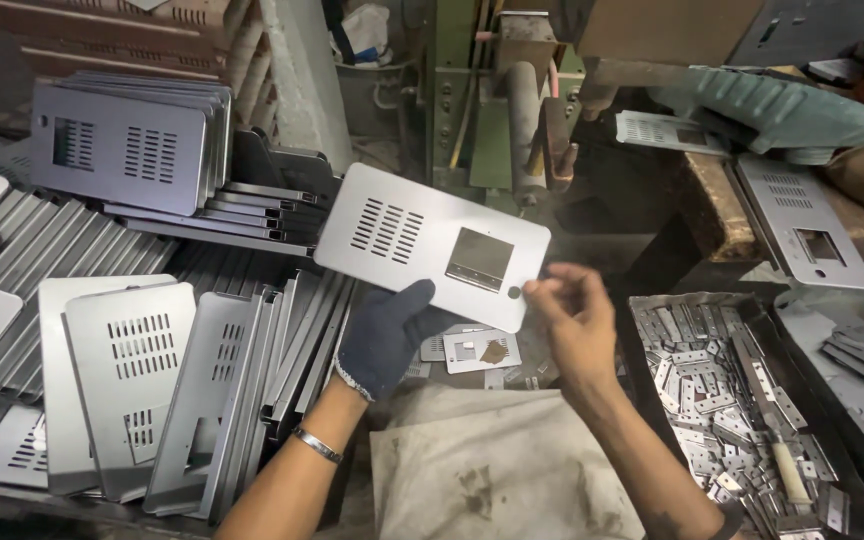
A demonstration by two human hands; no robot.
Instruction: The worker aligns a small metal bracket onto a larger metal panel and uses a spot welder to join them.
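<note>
My left hand [387, 330], in a dark glove, holds a grey sheet-metal panel [422, 235] from below at its lower edge. The panel is flat and tilted, with two groups of vent slots, a square cut-out and a small round hole near its right corner. My bare right hand [577, 320] is at the panel's lower right corner, with fingertips pinched beside the small hole; whether they hold a small part I cannot tell.
Stacks of like panels [132, 150] fill the left side, some standing on edge [222, 400]. A dark tray of small metal pieces [722, 400] with a wooden-handled tool [787, 465] lies at right. A green press machine [492, 110] stands ahead. Another panel [802, 220] rests on a wooden bench.
</note>
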